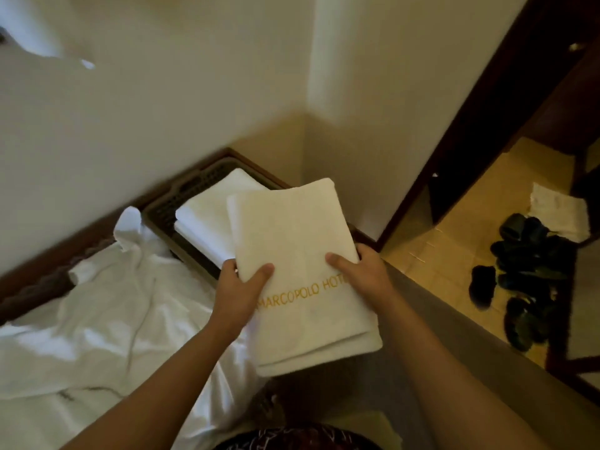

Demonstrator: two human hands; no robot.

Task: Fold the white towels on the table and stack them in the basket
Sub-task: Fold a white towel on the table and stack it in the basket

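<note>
Head view, single frame, slight motion blur. Folded white towel (302,271) held up in both hands at frame centre, long axis running from about 6 o'clock to 12 o'clock, tilted a little toward 1 o'clock; gold lettering "MARCOPOLO HOT…" visible across its lower half, the end of the word covered by the right hand. Left hand (242,287) grips the towel's edge at 9 o'clock: thumb lies on the top face, fingers curl beneath. Right hand (360,271) grips the opposite edge at 3 o'clock, thumb on top, fingers wrapped under and out of sight. Layered fold edges show at the towel's near end, 6 o'clock. The far end of the held towel overlaps the basket (181,193), a dark perforated one sitting at 11 o'clock from the hands, against the wall (162,92) corner. Inside the basket: a stack of folded towels (211,219), at least two layers seen at its near edge; whether the held towel touches the stack cannot be told. Unfolded white linen (107,306) lies crumpled on the table (406,368) at 8 to 9 o'clock of the hands, just beside the basket. On the tiled floor (454,248) at 3 o'clock, well apart: a heap of dark items (526,274) and a white cloth (558,212) behind it.
</note>
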